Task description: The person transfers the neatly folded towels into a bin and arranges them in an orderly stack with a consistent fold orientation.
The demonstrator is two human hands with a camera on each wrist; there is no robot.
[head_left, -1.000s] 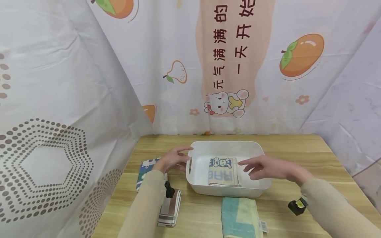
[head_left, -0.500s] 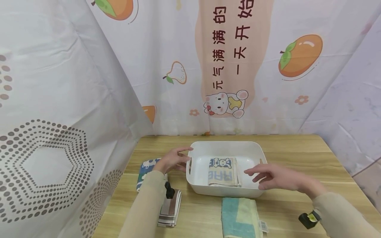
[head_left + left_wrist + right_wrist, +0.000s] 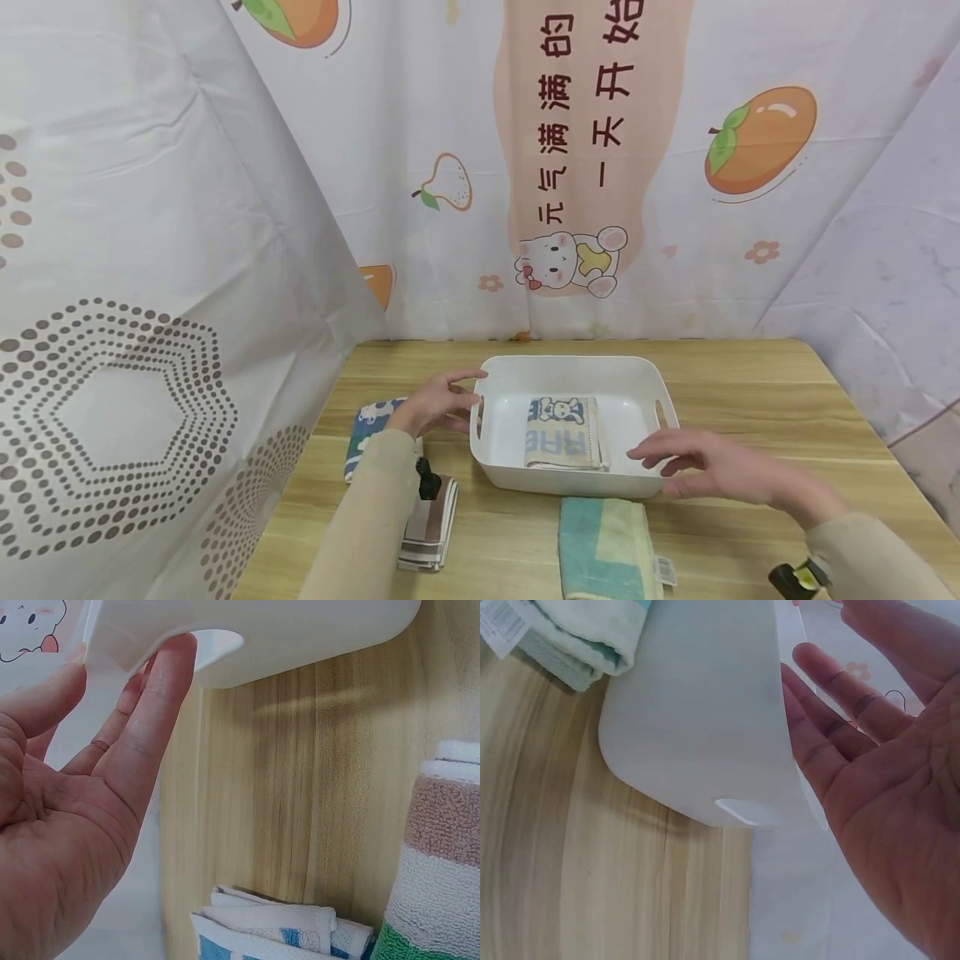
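The white basket (image 3: 577, 482) sits upright on the bench (image 3: 757, 375), its long axis running left to right, a handle slot in each short end. The left hand (image 3: 438, 402), thumb and fingers spread wide, touches its left end at the rim and slot. The right hand (image 3: 708, 468), fingers loosely bent and holding nothing, is at the near right corner; contact is unclear. Inside, a beige towel (image 3: 555, 435) lies flat, bear print at the far end. A teal towel (image 3: 592, 554) lies just outside the near side.

A wooden table (image 3: 757, 400) bears a basket (image 3: 570, 481) and three towels (image 3: 603, 550)
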